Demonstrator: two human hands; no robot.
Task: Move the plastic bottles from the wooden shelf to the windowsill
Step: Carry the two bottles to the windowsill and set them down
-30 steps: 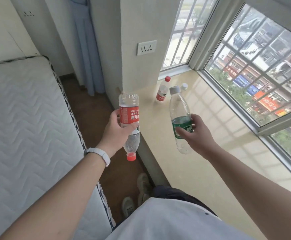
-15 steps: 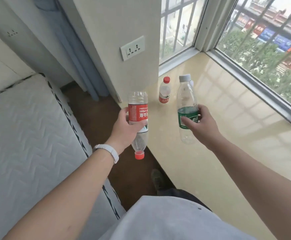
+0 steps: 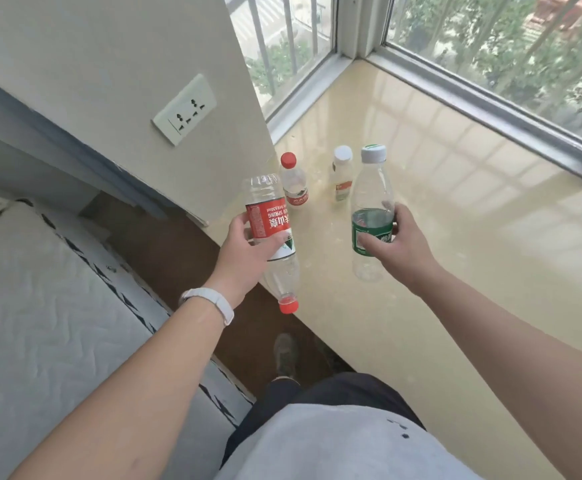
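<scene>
One red-label bottle (image 3: 268, 220) cap-down, long axis tilted; one green-label bottle (image 3: 372, 188) upright.

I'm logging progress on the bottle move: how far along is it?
Done: a red-capped bottle and a white-capped bottle stand on the windowsill. In hand: the left hand grips a red-label bottle upside down; the right hand holds a green-label bottle upright over the sill. Left: setting both down. The wooden shelf is out of view, so whether more remain cannot be told.
</scene>
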